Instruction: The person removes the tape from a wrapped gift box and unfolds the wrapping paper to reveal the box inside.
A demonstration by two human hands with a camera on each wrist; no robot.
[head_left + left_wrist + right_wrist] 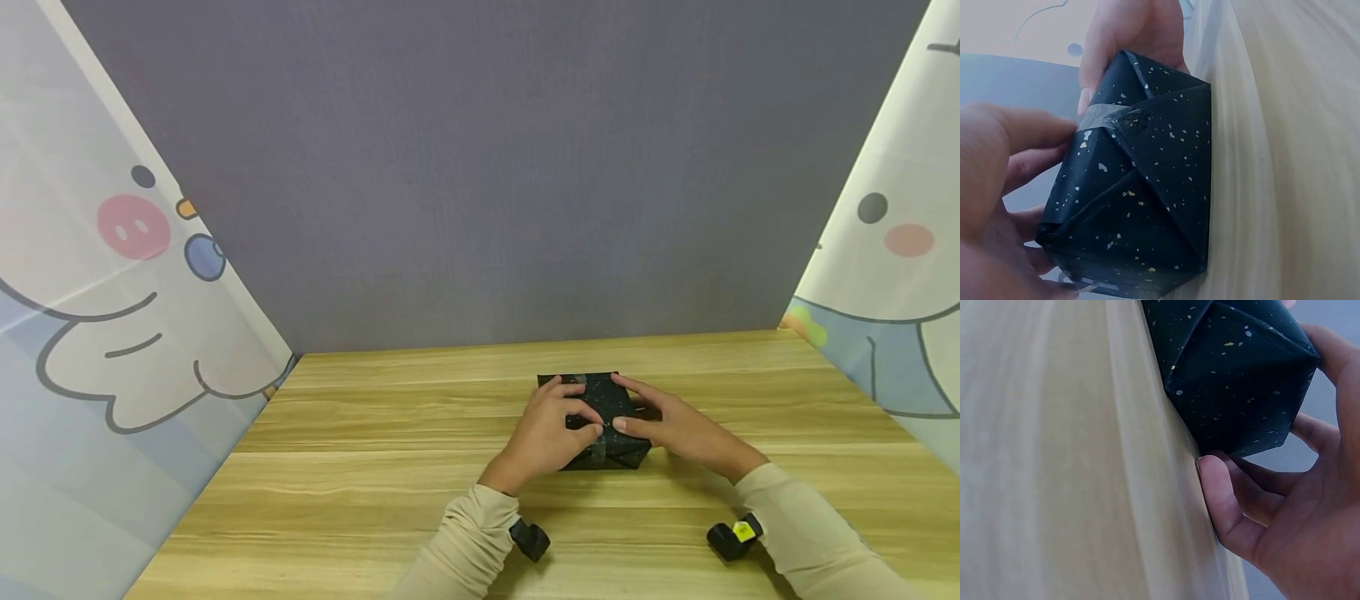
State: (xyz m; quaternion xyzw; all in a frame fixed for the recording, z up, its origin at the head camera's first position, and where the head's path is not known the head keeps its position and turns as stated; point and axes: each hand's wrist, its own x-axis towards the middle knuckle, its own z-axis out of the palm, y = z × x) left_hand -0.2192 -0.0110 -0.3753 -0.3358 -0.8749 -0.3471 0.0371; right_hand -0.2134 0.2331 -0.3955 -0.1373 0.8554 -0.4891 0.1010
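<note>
A box-shaped package in black wrapping paper with pale and gold flecks (609, 398) lies on the wooden table. Folded flaps form triangles on its near side (1169, 147) in the left wrist view. Clear tape (1100, 117) crosses its top edge and runs down that side. My left hand (551, 425) holds the package from the left, its fingers bent over the top, thumb and index fingertips close together by the tape. At the right end, my right hand (686, 429) grips the package, thumb on top, index finger at the far corner. Its lower fingers (1225, 500) curl beside that end.
The wooden table (360, 483) meets a grey panel (480, 183) behind the package. Cartoon-printed sheets stand at the left (82, 358) and the right (885, 275). Black wrist devices (529, 540) hang under both light sleeves.
</note>
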